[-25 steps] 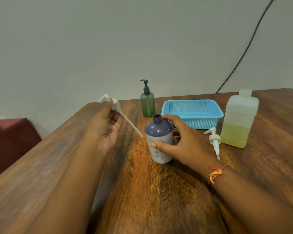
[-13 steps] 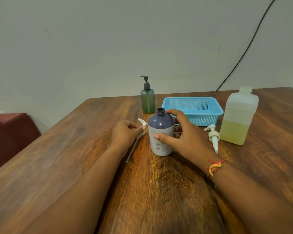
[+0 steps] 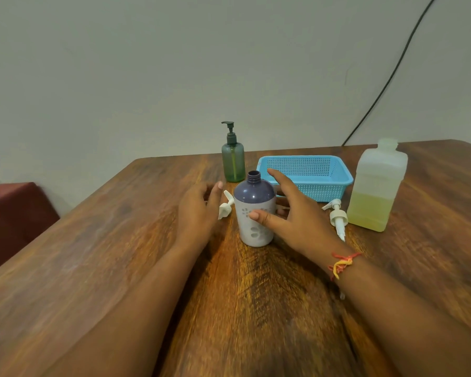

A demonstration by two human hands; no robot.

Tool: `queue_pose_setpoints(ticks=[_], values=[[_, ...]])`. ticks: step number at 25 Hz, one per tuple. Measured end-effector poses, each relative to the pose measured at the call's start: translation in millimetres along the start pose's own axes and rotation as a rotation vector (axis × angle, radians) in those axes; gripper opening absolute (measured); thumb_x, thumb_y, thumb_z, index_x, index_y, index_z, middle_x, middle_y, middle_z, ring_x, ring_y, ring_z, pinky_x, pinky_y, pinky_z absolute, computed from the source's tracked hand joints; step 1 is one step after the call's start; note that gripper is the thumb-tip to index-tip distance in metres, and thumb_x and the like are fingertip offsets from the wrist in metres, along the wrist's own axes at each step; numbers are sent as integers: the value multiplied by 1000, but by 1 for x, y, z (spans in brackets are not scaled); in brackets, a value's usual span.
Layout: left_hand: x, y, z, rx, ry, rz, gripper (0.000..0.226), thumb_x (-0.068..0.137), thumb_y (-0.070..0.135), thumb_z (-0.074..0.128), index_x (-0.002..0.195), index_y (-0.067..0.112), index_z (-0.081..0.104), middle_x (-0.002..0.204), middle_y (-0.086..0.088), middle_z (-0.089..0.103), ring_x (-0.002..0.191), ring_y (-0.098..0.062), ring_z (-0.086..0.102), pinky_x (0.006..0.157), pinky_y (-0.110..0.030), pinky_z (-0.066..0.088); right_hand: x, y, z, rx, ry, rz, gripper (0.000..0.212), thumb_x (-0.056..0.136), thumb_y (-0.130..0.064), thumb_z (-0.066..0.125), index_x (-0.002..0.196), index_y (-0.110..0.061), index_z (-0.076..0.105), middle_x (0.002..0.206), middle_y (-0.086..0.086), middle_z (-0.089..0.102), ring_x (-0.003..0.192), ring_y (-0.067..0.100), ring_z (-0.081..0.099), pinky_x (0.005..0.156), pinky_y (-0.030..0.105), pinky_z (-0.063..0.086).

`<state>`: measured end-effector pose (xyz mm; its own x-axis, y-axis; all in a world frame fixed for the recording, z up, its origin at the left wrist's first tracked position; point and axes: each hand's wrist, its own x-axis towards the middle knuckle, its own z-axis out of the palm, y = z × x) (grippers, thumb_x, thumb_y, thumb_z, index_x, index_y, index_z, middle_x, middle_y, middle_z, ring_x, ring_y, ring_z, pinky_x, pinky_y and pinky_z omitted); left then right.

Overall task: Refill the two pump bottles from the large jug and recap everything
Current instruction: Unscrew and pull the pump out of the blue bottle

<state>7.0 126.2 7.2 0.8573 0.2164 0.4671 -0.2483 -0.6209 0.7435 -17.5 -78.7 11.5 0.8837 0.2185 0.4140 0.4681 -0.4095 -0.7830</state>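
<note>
**Open purple bottle between two loosened hands**

Stands upright at frame centre on the wooden tabletop [image 3: 120, 240]: purple-and-white bottle [image 3: 254, 213], neck uncapped and threads bare. Flanked on both sides. Right hand [image 3: 291, 213] at centre right, fingers spread wide around the bottle's right side, thumb tip at the white front face, whether pressing or only brushing cannot be told; grip loose and open, not closed on the body. Left hand [image 3: 196, 210] just left of the bottle, fingers extended and relaxed, holding nothing. Lies between left hand and bottle, nozzle end just beside the bottle's shoulder: white pump head [image 3: 226, 206], its tube hidden behind the hand.

Further up the frame, behind the purple bottle: green pump bottle [image 3: 233, 161], upright, dark pump still screwed on. Right of that, blue mesh basket [image 3: 310, 183]. Lower right of the basket, a second white pump [image 3: 337, 217] flat on the tabletop, tube pointing toward the lower edge. At far right, just beside that pump: large translucent jug [image 3: 375, 186], capped, yellowish liquid filling roughly the lower part. Red-and-yellow thread [image 3: 341, 263] around the right wrist. Black cable [image 3: 386, 85] down the wall at upper right.
</note>
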Motion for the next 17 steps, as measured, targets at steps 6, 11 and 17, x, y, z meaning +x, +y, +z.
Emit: queue_pose_setpoints(ticks=[6, 11, 17], values=[[-25, 27, -2, -243, -177, 167, 68, 89, 67, 53, 142, 25, 45, 122, 25, 53, 108, 15, 55, 80, -10, 49, -1, -5, -14, -103, 389, -96, 67, 85, -64, 63, 138, -28, 47, 125, -11, 53, 119, 6, 51, 97, 35, 54], [-30, 23, 9, -149, -287, 207, 88, 75, 60, 76, 149, 35, 33, 143, 18, 50, 126, 0, 52, 101, -35, 53, 1, -5, -58, -378, 1051, -132, 70, 82, -55, 74, 131, -11, 52, 134, 11, 47, 123, 19, 39, 104, 27, 32], [-30, 26, 16, -104, -194, 223, 88, 69, 57, 78, 144, 29, 41, 138, 12, 54, 122, -6, 54, 98, -40, 55, 5, 23, -88, -466, 1043, 370, 99, 66, -66, 80, 142, -18, 38, 148, 12, 38, 135, 34, 36, 106, 52, 38]])
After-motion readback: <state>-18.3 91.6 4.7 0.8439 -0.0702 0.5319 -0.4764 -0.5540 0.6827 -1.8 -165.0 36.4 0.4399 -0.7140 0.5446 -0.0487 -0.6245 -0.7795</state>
